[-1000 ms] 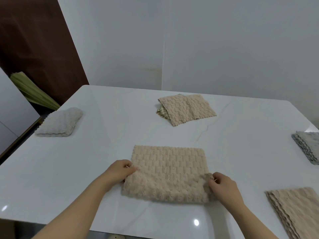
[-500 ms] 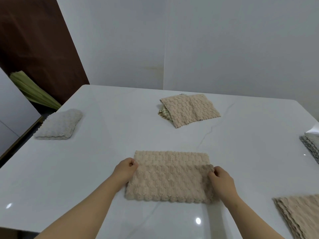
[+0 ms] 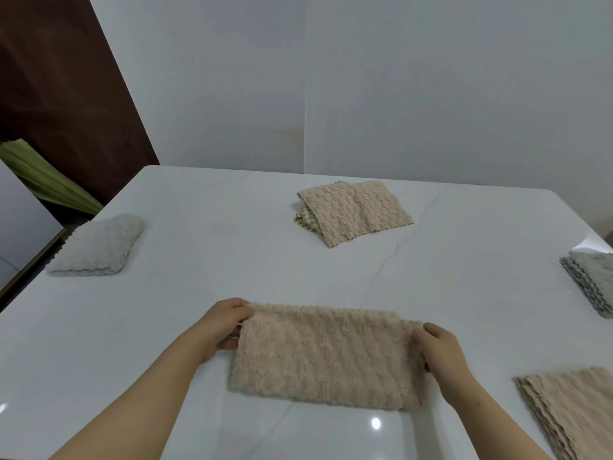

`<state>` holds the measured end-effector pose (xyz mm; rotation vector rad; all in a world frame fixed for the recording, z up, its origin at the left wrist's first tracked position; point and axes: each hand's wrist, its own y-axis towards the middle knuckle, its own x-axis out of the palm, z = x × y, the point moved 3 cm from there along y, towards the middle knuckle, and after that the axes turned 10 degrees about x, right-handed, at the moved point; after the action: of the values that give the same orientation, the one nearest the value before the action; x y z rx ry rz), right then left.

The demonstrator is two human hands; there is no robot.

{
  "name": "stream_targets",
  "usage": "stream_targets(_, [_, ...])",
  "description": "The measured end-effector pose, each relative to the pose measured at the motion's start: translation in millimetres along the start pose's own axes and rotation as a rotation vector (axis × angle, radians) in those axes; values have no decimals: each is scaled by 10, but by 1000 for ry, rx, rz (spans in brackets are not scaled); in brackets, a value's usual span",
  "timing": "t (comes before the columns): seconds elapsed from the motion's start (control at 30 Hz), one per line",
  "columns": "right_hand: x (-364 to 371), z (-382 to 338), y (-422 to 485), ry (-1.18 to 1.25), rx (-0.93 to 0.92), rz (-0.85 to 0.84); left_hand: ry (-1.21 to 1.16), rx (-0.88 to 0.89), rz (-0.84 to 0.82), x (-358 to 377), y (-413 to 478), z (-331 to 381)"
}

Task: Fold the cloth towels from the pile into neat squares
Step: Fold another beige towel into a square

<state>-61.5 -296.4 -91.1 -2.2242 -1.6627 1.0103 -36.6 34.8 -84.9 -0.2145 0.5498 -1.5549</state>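
Two hands hold one beige towel at the near middle of a white table. The towel lies doubled over as a wide band, its long sides running left to right and its near edge flat on the top. The left hand pinches the far left corner, thumb and fingers curled round the edge, and that corner seems raised a little off the table. The right hand grips the right end, with its fingers curled over the short edge close to the far corner. Both bare forearms reach in from the near side.

At the near right, well apart from the right hand, sits a pile of flat beige towels with stepped edges, cut off by the frame. Farther back along the right side lies a grey stack, also partly out of frame. At the far middle rests a folded towel, beige, lying on a checked cloth that peeks out at its left. A pale towel, folded thick, sits by the left edge.

Behind the table stands a light wall, with a dark brown panel to the left and a green bundle below it.
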Motion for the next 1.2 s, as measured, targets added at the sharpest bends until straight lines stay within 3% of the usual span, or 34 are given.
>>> stream_targets(0.57, [212,1,214,-208,-4,101,243,63,203,80,307,-193])
stream_targets(0.77, [224,-2,173,-221,-37,165,451,175,274,122,280,-164])
stream_targets(0.93, [257,39,54,-302,48,145,803,328,475,213,67,-120])
stream_targets(1.07, [280,84,-17,-521,100,134,1016,755,244,513,-99,-146])
stream_targets(1.1, [280,92,-26,-555,102,106,1088,783,140,597,-123,-183])
stream_targets(1.2, [265,130,-33,-549,85,67,1201,617,-154,824,-144,-286])
